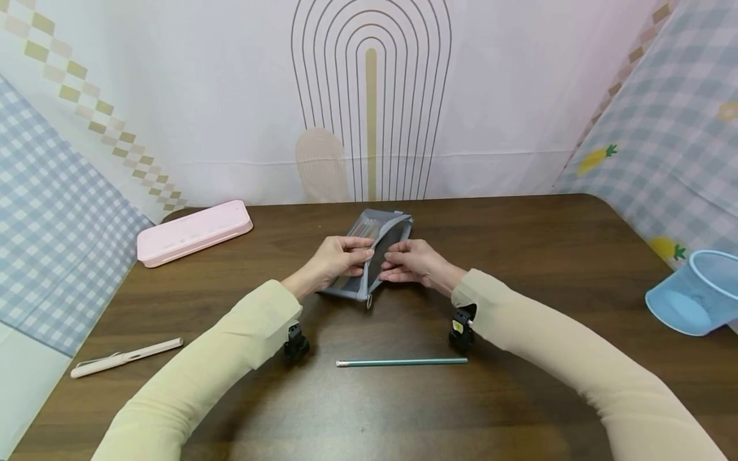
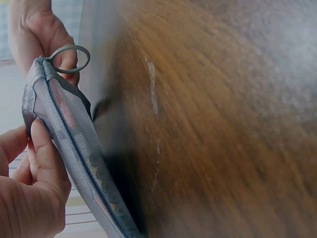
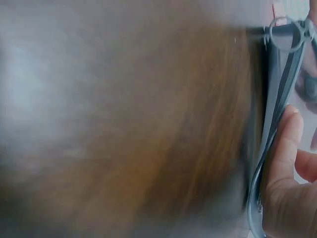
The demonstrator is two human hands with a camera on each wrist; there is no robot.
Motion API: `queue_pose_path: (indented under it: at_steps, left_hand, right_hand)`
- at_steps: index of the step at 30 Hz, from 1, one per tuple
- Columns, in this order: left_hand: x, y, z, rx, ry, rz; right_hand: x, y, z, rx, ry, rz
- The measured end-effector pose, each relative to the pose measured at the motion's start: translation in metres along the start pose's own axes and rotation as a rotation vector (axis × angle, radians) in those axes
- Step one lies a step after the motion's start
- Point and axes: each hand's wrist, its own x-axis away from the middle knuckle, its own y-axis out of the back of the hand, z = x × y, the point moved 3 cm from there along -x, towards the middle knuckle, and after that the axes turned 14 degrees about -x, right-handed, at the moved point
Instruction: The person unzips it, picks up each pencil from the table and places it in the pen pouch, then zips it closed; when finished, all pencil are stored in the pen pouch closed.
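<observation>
A grey mesh zip pouch [image 1: 362,223] lies on the table with its zipped side spread apart, and several slim coloured sticks show through the mesh. My left hand [image 1: 341,259] pinches the left edge of its opening between thumb and fingers. On the opposite edge, my right hand [image 1: 419,264] grips the mesh with thumb and fingertips. A round zip-pull ring [image 2: 89,59] hangs at the near end of the pouch. Nearer to me lies a teal pencil [image 1: 403,362], its eraser end pointing left.
At the back left is a pink pencil case [image 1: 196,234], closed. A white pen [image 1: 127,357] lies at the left edge of the brown table [image 1: 519,237]. On the right, a light blue mesh cup [image 1: 680,304] stands tilted in view. Patterned cloth hangs behind and at both sides.
</observation>
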Motion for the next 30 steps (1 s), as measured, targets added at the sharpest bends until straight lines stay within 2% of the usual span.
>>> queue_pose_path:
  at_steps: [5, 12, 16, 22, 30]
  left_hand:
    - [0.000, -0.001, 0.001, -0.008, -0.001, -0.001]
    - [-0.002, -0.001, 0.002, -0.005, -0.019, 0.004]
    - [-0.003, -0.002, 0.002, -0.001, -0.022, 0.009]
    - [-0.003, -0.001, 0.001, 0.005, -0.025, 0.010]
    - [0.000, -0.001, 0.001, 0.000, -0.018, 0.014]
  right_hand:
    - [0.019, 0.003, -0.006, 0.082, 0.004, 0.085]
    - [0.046, 0.008, -0.026, 0.183, -0.029, 0.320]
    - [0.058, 0.008, -0.039, 0.272, -0.043, 0.415]
    - [0.070, 0.000, -0.052, 0.490, 0.043, 0.487]
    - [0.079, -0.010, -0.061, 0.647, 0.231, 0.600]
